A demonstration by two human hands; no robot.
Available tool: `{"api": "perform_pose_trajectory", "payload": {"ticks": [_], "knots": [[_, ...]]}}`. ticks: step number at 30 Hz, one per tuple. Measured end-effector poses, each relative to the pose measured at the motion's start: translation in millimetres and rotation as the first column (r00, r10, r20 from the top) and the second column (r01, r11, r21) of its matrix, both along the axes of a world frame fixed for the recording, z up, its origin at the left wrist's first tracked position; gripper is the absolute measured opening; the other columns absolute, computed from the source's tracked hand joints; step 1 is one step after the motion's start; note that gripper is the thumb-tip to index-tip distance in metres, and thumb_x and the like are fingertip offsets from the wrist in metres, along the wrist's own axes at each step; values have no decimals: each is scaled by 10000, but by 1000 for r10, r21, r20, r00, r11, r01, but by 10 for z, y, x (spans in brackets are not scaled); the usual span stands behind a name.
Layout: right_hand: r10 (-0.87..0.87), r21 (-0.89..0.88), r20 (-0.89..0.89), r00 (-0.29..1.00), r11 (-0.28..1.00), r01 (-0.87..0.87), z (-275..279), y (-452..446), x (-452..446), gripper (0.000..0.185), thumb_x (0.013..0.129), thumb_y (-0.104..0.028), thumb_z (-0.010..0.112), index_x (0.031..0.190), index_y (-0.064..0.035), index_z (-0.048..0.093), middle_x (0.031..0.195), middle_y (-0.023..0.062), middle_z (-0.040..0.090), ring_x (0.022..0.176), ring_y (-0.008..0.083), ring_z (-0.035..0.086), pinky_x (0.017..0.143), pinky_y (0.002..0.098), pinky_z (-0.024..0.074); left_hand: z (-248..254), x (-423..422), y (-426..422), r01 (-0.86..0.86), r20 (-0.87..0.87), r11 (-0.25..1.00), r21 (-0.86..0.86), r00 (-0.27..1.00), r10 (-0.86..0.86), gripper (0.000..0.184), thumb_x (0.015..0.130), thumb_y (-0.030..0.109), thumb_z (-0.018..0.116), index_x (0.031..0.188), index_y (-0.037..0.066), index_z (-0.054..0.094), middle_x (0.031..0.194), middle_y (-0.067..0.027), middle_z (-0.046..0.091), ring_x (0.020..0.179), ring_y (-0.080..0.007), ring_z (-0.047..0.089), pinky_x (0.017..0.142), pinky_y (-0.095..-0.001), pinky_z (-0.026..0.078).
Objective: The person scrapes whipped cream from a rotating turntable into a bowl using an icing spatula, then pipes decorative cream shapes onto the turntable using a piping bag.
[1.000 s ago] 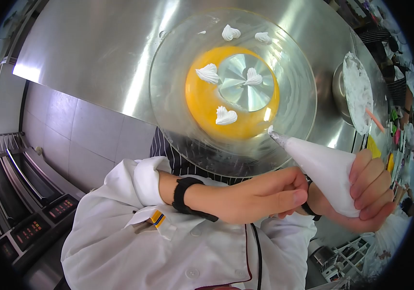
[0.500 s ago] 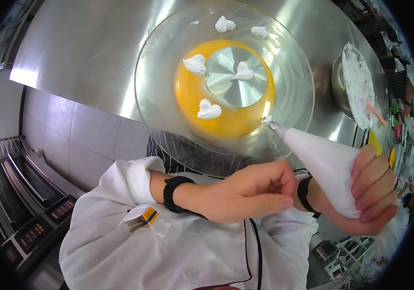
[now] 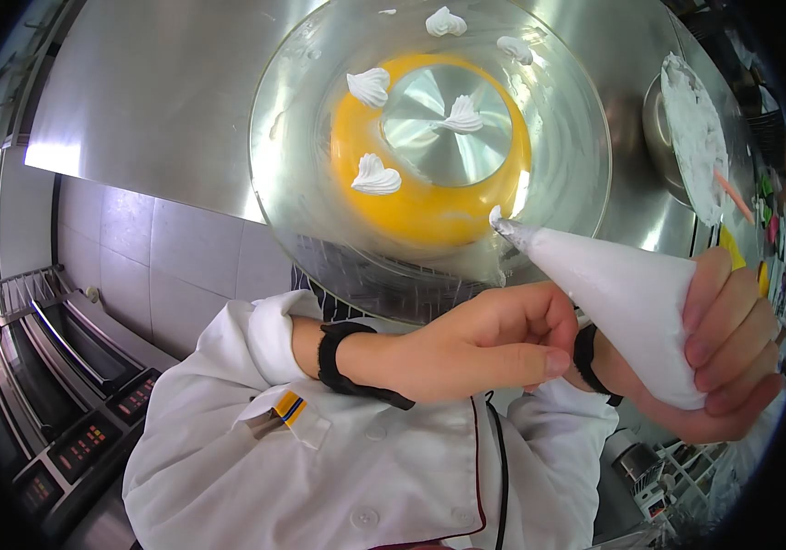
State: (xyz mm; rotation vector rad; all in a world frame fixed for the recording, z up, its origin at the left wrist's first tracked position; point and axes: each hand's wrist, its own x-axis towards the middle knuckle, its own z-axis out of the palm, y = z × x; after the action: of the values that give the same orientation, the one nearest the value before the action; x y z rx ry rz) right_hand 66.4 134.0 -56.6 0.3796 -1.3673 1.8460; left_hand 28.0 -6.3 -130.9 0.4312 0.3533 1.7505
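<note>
My right hand is wrapped around the fat end of a white piping bag. The bag slants down to the left, and a bit of white cream shows at its metal tip. That tip is over the near right part of a large clear round plate. An orange-yellow ring shows within the plate's outline. Several ridged, heart-shaped dabs of white cream sit on the plate. My left hand is loosely curled beside my right wrist, near the plate's edge, with nothing visible in it.
A metal bowl stands at the right, with a white-smeared piece and an orange handle at it. The steel table extends to the left. Ovens with control panels are at the lower left.
The view has shifted a little. Against the surroundings, the cream dabs have turned slightly clockwise with the plate. The piping tip has shifted slightly left, with my right hand still on the bag.
</note>
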Motion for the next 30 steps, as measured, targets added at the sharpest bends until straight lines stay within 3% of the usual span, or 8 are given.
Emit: {"api": "perform_pose_trajectory", "payload": {"ticks": [3, 5, 8, 14, 23, 30], "knots": [[-20, 35, 6, 1000, 999, 19, -11, -60, -45, 366, 891, -234, 370, 528, -200, 336, 561, -69, 366, 549, 62, 348, 585, 226, 280, 73, 48, -36, 10, 27, 1000, 29, 1000, -11, 155, 915, 173, 468, 951, 26, 436, 842, -12, 470, 724, -75, 419, 635, -227, 362], [-71, 72, -53, 996, 995, 75, -39, -101, -87, 386, 929, -310, 274, 579, -161, 343, 601, -42, 398, 532, 92, 375, 543, 241, 327, 117, 60, -41, 10, 43, 997, 71, 999, -13, 198, 931, 218, 443, 964, 23, 445, 843, -25, 461, 720, -93, 410, 637, -237, 349], [-111, 80, -43, 993, 990, 114, -27, -170, -98, 383, 933, -301, 263, 589, -154, 347, 605, -30, 402, 518, 101, 376, 528, 250, 337, 101, 120, 51, -56, 28, 997, 46, 998, 55, 423, 964, 399, 287, 936, 18, 467, 825, -40, 474, 697, -125, 431, 605, -249, 358], [-31, 153, -67, 997, 987, 40, -104, -148, -161, 371, 932, -278, 253, 598, -145, 349, 612, -5, 406, 511, 125, 383, 514, 267, 353, 51, 163, 63, -110, 234, 994, 25, 967, 101, 454, 969, 402, 266, 895, 13, 488, 832, -50, 498, 661, -145, 448, 567, -266, 369], [-54, 189, -86, 995, 979, 69, -147, -168, -196, 352, 917, -226, 234, 594, -134, 340, 601, 6, 397, 501, 134, 372, 498, 278, 346, 15, 90, 55, -51, 202, 998, 23, 978, 45, 548, 967, 439, 209, 792, 0, 485, 675, -84, 492, 559, -153, 434, 563, -262, 383], [-55, 189, -52, 997, 980, 64, -146, -180, -187, 375, 934, -238, 224, 593, -135, 339, 593, 3, 380, 494, 132, 357, 488, 278, 332, 23, 97, 46, -55, 231, 998, 29, 972, 47, 549, 970, 430, 194, 795, -6, 477, 645, -82, 484, 541, -153, 436, 569, -259, 393]]}}
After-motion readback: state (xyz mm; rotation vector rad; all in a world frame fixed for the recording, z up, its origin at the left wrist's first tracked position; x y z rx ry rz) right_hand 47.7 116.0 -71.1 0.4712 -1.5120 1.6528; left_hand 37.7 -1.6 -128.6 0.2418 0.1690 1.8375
